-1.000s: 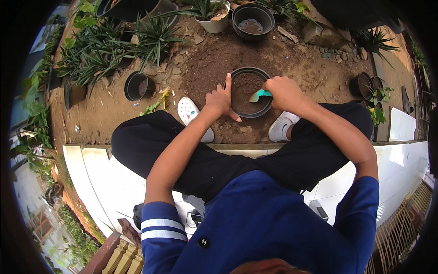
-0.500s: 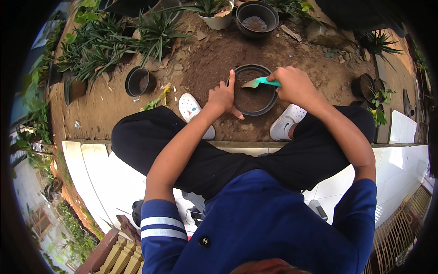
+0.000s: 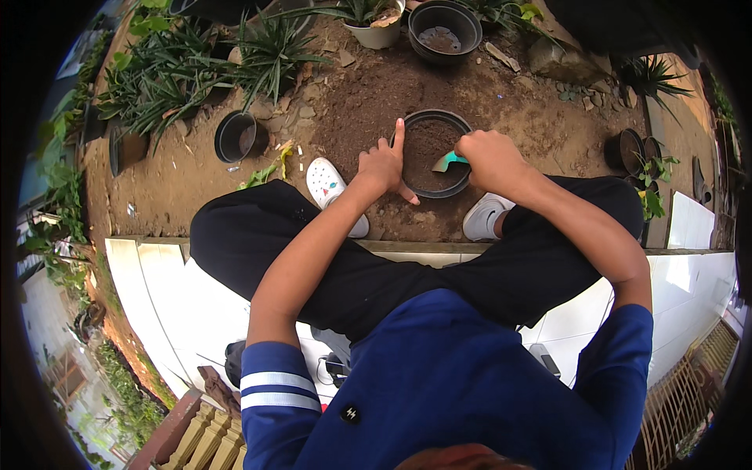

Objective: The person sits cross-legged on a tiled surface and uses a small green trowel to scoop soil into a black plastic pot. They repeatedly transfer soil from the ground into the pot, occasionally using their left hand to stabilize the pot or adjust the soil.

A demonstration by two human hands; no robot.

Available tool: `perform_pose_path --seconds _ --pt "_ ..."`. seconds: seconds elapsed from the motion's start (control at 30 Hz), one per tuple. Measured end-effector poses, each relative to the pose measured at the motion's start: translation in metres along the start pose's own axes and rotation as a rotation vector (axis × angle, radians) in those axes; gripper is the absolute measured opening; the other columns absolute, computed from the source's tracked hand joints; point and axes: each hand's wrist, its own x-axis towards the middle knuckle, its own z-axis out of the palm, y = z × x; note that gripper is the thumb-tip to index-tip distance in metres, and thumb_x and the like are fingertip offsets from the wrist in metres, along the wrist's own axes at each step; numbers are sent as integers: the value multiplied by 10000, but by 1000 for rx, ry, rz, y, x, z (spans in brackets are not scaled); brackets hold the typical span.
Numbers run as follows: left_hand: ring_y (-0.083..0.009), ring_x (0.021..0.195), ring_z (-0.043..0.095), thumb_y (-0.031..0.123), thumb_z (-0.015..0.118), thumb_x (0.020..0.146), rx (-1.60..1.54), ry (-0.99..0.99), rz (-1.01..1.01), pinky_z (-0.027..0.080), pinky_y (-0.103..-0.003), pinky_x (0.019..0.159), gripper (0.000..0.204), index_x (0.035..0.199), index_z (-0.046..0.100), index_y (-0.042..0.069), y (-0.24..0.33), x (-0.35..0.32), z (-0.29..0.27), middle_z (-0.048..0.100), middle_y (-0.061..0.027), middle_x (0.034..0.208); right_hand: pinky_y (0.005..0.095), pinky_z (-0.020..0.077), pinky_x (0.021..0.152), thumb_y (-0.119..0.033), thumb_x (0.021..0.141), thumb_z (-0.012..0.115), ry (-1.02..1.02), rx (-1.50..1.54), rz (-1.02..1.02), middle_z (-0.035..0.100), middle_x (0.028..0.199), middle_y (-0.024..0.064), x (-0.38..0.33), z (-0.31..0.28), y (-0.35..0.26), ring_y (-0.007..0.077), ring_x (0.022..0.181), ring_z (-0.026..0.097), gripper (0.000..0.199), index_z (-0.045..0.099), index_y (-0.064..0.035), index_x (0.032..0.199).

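Observation:
A round black plant pot (image 3: 435, 194) with brown soil (image 3: 427, 139) inside stands on the ground between my feet. My left hand (image 3: 379, 168) braces its left side, with index finger and thumb spread along the rim and the other fingers curled. At the right rim, my right hand (image 3: 495, 161) is closed round the handle of a small turquoise hand trowel (image 3: 451, 160). The trowel's blade points down to the left, over the soil or touching it; which one I cannot tell. Most of the handle is hidden by my fist.
Loose dark soil (image 3: 352, 102) lies heaped beyond the pot. Another black pot (image 3: 444, 59) stands farther off, and a smaller one (image 3: 227, 139) to the left. Spiky plants (image 3: 274, 59) grow at the far left. My white shoes (image 3: 323, 178) flank the pot; white tiles (image 3: 149, 286) lie beneath me.
My right hand has come nearer to me, and the trowel has swung from the pot's middle toward its near right part, its blade tilting more downward. My left hand stays at the rim.

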Motion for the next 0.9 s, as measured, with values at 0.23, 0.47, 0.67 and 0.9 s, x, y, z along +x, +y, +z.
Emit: perform_pose_path --seconds 0.23,0.47,0.67,0.9 --pt "-435 1269 570 683 936 454 3 60 41 469 -505 1045 1732 1580 -216 49 0 -5 1 477 -296 1411 462 571 762 53 688 698 144 72 29 726 939 149 -5 -34 -7 373 872 712 362 775 -54 1025" --pt "-435 1264 572 687 934 451 -4 26 31 468 -506 1049 1736 1580 -221 53 -1 -2 2 472 -293 1419 420 592 698 -5 692 735 58 -161 -58 732 901 162 1 -8 -10 333 833 739 192 751 -50 878" --pt "-440 1256 575 689 936 447 1 24 30 463 -510 1051 1746 1574 -238 56 0 -1 1 475 -288 1415 421 596 680 -13 677 749 -44 -166 -90 728 841 161 9 -20 -9 344 811 739 159 742 -46 832" --pt "-412 1298 551 697 934 451 1 -11 4 455 -493 1043 1735 1590 -234 105 2 1 2 417 -264 1514 412 599 691 -50 722 747 -46 -210 -115 741 842 160 15 -19 -13 329 828 748 117 745 -44 839"
